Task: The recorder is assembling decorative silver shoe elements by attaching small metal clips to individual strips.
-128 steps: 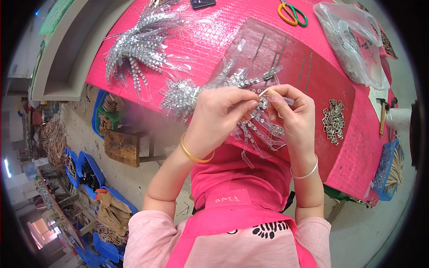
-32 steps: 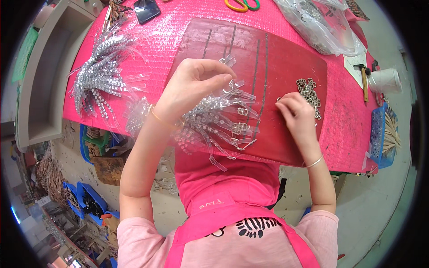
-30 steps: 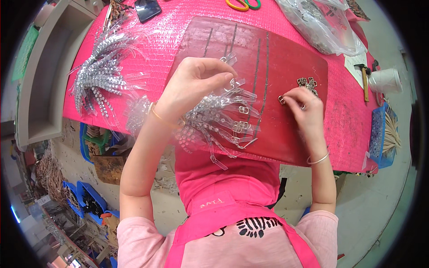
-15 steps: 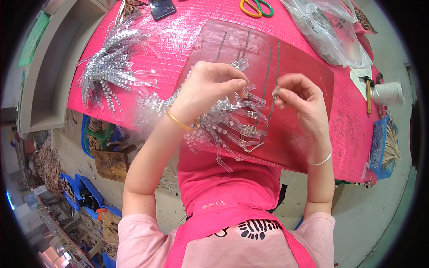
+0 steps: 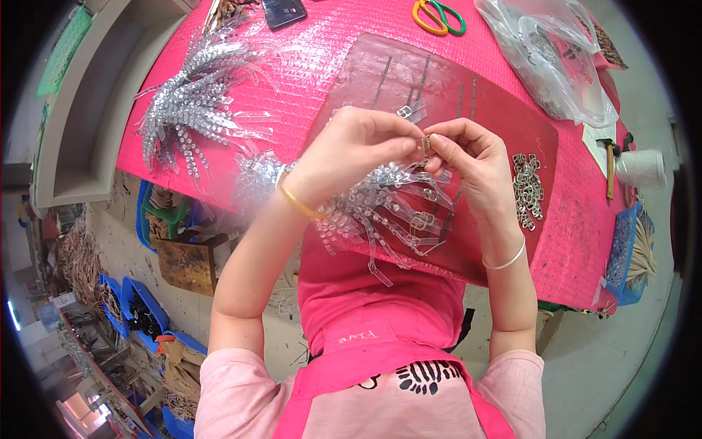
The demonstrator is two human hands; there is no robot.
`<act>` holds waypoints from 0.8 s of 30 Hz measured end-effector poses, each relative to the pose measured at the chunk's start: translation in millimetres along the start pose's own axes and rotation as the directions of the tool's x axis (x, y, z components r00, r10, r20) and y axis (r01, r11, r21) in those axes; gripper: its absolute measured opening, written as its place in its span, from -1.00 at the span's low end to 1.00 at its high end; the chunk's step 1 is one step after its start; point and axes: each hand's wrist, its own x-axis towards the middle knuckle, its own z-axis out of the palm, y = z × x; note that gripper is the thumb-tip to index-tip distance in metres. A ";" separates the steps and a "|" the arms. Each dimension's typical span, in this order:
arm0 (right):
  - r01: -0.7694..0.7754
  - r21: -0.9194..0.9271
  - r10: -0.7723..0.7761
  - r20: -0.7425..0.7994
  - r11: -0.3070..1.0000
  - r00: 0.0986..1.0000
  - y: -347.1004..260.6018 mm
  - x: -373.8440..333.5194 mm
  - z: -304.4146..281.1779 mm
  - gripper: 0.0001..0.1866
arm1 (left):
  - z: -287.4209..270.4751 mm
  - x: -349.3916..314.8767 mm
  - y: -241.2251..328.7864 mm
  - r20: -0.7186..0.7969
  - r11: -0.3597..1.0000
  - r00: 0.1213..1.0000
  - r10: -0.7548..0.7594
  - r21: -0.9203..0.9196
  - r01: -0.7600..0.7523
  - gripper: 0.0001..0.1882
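My right hand (image 5: 472,161) pinches a small metal buckle (image 5: 425,144) between thumb and fingers. My left hand (image 5: 365,143) is closed in a pinch, its fingertips meeting the buckle from the left; what it holds is hidden behind the fingers. Beneath the left hand spreads a bunch of clear straps (image 5: 376,192) set with shiny round stones. Several straps in it carry metal buckles near their ends. To the right of my right hand, a heap of loose buckles (image 5: 528,192) lies on the dark red mat (image 5: 504,121).
A second bunch of silvery studded straps (image 5: 194,102) lies at left on the pink table cover (image 5: 314,66). Scissors (image 5: 439,16), a phone (image 5: 284,12) and a plastic bag (image 5: 556,66) are along the far side. A hammer (image 5: 609,168) and white cup (image 5: 642,170) stand at right.
My right hand has moved left with the buckle to meet my left hand's fingertips. The heap of loose buckles, hidden before, now shows beside my right hand.
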 end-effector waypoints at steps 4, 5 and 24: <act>-0.014 0.055 0.013 0.007 0.998 1.000 4.1 -1.6 4.2 -0.84 | -9.2 1.0 6.7 0.045 0.969 0.999 0.007 0.246 -0.018 -0.83; -0.018 0.076 0.017 0.008 0.997 1.000 5.1 -1.5 6.4 -0.84 | -10.4 0.2 8.2 0.047 0.978 0.999 -0.014 0.207 0.004 -0.82; -0.045 0.260 0.033 0.050 0.965 0.998 14.5 -4.5 15.6 -0.86 | -11.8 -11.3 4.8 0.013 0.997 1.000 0.015 0.078 -0.016 -0.72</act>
